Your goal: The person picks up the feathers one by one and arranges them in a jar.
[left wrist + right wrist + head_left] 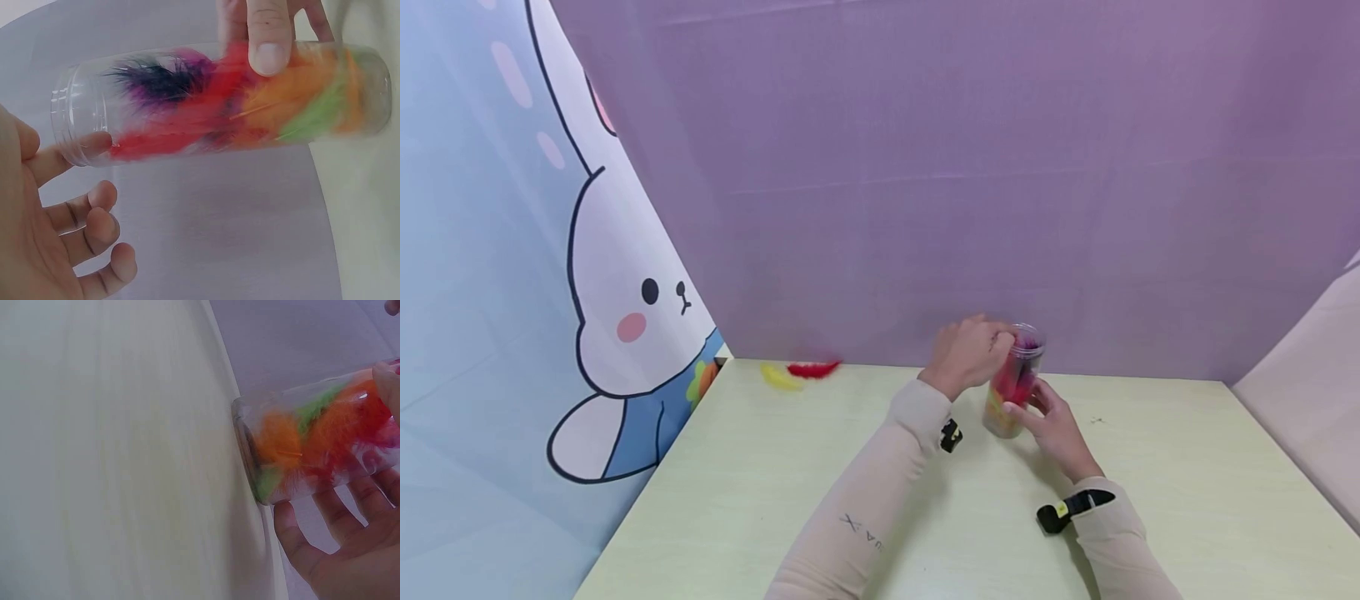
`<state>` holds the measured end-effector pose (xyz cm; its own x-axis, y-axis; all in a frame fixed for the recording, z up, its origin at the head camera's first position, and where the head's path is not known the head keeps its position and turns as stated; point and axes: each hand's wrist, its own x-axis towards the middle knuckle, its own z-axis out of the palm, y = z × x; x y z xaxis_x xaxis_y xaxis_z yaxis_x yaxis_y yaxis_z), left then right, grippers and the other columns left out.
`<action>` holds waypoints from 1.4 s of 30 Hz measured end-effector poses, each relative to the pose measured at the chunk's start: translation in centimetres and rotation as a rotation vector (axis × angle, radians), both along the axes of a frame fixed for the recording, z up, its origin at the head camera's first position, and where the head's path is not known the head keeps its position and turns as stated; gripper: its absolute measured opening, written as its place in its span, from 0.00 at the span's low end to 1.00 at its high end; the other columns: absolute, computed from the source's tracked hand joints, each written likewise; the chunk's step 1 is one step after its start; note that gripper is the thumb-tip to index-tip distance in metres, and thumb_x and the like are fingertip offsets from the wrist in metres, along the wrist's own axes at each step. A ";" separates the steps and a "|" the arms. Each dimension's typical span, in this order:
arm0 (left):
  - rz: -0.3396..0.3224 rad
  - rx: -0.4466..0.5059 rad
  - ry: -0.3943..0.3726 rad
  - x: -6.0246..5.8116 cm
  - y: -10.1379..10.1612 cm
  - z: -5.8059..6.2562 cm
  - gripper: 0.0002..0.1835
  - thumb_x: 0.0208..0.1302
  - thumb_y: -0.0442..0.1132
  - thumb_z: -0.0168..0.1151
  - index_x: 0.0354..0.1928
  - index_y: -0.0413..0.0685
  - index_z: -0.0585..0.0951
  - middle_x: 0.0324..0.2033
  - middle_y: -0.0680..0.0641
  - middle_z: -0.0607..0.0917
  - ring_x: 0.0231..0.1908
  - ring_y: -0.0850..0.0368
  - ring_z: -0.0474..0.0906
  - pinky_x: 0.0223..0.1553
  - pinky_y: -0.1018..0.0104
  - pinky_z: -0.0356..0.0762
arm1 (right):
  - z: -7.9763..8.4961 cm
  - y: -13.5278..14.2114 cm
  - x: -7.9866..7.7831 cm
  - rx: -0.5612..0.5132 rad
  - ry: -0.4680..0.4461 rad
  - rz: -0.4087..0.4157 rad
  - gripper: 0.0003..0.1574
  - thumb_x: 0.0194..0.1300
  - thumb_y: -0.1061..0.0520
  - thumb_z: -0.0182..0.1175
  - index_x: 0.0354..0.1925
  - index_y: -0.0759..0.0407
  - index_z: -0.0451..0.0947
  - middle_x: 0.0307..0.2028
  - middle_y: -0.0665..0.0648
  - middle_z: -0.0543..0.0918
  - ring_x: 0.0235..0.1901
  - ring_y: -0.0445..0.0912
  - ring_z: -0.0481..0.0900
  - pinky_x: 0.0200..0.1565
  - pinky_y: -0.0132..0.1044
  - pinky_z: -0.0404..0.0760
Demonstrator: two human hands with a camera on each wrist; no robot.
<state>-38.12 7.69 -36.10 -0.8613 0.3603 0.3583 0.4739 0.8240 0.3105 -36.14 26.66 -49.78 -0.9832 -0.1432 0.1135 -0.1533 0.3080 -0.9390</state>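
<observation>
A clear plastic jar [1000, 421] stands tilted near the back of the table, without a lid on its mouth. Orange [275, 94], green and dark purple feathers fill it, and a red feather [156, 140] reaches toward the open end. My right hand [1060, 429] grips the jar low down, thumb on one side and fingers on the other. My left hand [972, 354] is at the mouth; in the left wrist view its index finger [97, 144] reaches inside to the red feather's tip, while the other fingers hang loosely bent outside.
At the table's back left lie a yellow feather [780, 377] and a red feather [814, 369]. A purple backdrop [925, 208] rises right behind the pale table [790, 500]. A curtain with a cartoon rabbit [632, 292] hangs at the left.
</observation>
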 end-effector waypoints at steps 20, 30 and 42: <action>0.063 0.411 0.087 0.4 -4.9 -3.2 0.13 0.72 0.45 0.54 0.49 0.59 0.86 0.35 0.57 0.84 0.31 0.64 0.77 0.31 0.70 0.74 | -0.1 0.1 -0.1 0.024 0.008 -0.012 0.52 0.66 0.38 0.68 0.78 0.54 0.58 0.75 0.63 0.66 0.75 0.64 0.62 0.73 0.67 0.59; 0.338 0.441 -0.044 0.4 -11.8 -7.8 0.04 0.68 0.44 0.61 0.37 0.57 0.84 0.23 0.54 0.83 0.20 0.61 0.74 0.21 0.65 0.69 | -0.1 0.1 -0.2 0.022 -0.001 -0.013 0.52 0.66 0.39 0.68 0.78 0.54 0.57 0.75 0.63 0.66 0.76 0.63 0.62 0.73 0.68 0.58; 0.692 0.313 -0.116 -0.2 -21.1 -11.8 0.08 0.64 0.45 0.67 0.40 0.51 0.85 0.36 0.44 0.90 0.34 0.40 0.86 0.30 0.50 0.78 | -0.2 0.3 -0.7 0.018 -0.001 -0.003 0.53 0.66 0.39 0.68 0.78 0.53 0.57 0.75 0.63 0.66 0.75 0.63 0.62 0.73 0.68 0.58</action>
